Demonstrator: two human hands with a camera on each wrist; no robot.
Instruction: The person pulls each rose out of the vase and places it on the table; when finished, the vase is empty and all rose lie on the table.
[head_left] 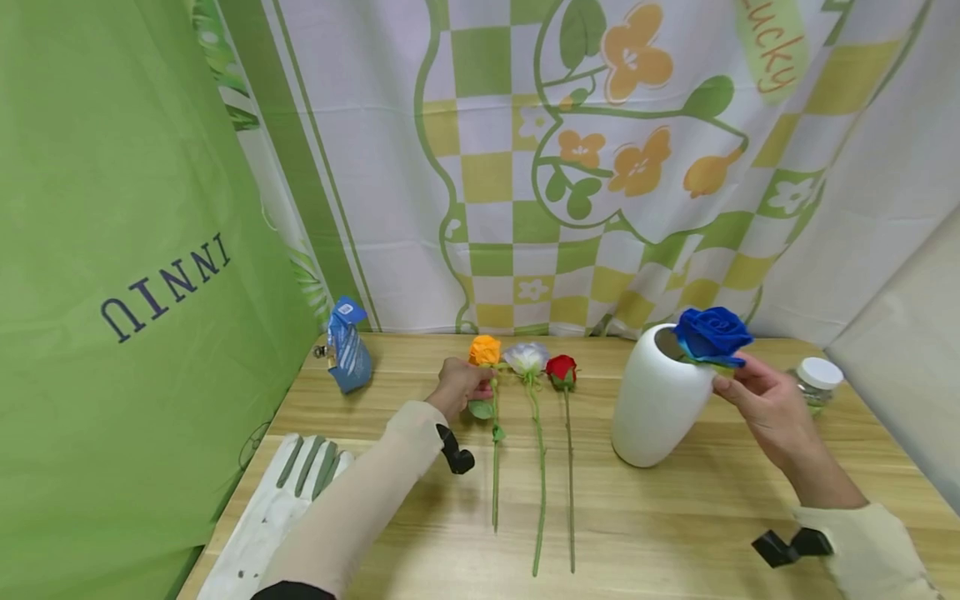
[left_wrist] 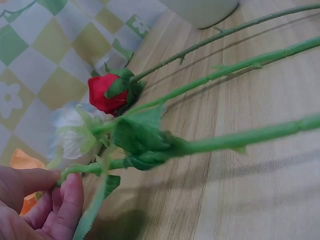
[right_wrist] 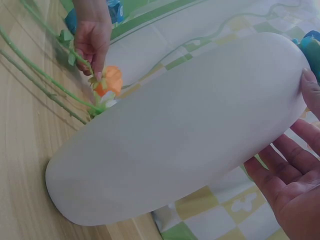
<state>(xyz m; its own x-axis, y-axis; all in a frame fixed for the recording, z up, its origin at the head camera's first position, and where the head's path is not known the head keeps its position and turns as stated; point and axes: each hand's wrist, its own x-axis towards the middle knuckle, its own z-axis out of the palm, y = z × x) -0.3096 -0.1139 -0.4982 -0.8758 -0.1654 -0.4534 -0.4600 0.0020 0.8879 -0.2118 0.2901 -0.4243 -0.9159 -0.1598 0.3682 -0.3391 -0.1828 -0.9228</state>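
My left hand pinches the green stem of an orange rose just under its bloom, thumb against fingers. Beside it, a white flower and a red rose lie on the table, their long stems pointing toward me. On the right, a tall white vase holds a blue rose, whose bloom rests out over the rim. My right hand holds the vase near its mouth. In the right wrist view, the thumb lies by the rim and the fingers reach along the vase's side, partly hidden.
A lidded clear jar stands behind my right hand. At the back left is a blue packet. A white and grey-green striped glove lies at the front left, below my left forearm. Printed curtains hang along the table's back edge.
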